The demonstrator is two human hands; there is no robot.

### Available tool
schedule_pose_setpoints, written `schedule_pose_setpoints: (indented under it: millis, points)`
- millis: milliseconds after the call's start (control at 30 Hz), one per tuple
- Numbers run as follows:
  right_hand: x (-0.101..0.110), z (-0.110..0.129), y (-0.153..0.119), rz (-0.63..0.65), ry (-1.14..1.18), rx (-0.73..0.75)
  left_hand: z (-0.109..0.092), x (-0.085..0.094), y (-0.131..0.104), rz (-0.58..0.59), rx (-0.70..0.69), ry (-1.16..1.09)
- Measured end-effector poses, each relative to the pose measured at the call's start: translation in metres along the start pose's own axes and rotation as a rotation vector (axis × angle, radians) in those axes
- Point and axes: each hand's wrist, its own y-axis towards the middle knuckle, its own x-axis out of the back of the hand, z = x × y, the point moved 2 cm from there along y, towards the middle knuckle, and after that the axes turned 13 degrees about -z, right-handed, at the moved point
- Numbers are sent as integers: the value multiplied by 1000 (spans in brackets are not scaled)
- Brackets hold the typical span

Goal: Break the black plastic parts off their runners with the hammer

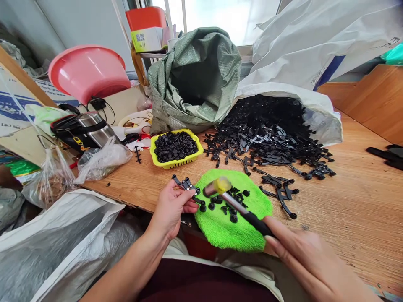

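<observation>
My left hand point(176, 204) is closed on a black jointed linkage bracket point(188, 184) with metal rivets, at the left edge of a bright green cloth point(233, 239). My right hand point(299, 247) grips the black handle of a small mallet point(234, 204), whose yellow-and-brown head hangs over the cloth, slightly blurred. The mallet head is just right of the bracket; whether they touch I cannot tell. Several loose black plastic caps point(233, 218) lie on the cloth, some partly hidden by the mallet shaft.
A yellow basket point(176, 164) full of black caps stands behind the cloth. Black linkages point(267, 130) spill from a white sack point(327, 113) at the back right. An open grey-green sack point(192, 113), a pink basin point(88, 69) and a steel flask point(97, 130) are farther back.
</observation>
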Motion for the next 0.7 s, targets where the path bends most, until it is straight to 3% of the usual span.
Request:
schedule_pose_setpoints:
  millis: [300,533,700]
  points:
    - [5,-1,-8,57,135,-197,7,0,2,3,57,-132]
    - [6,2,-11,18,115,-202,5,3,0,16,8,-92]
    - [3,2,-9,78,219,-211,4,4,-1,28,-7,-81]
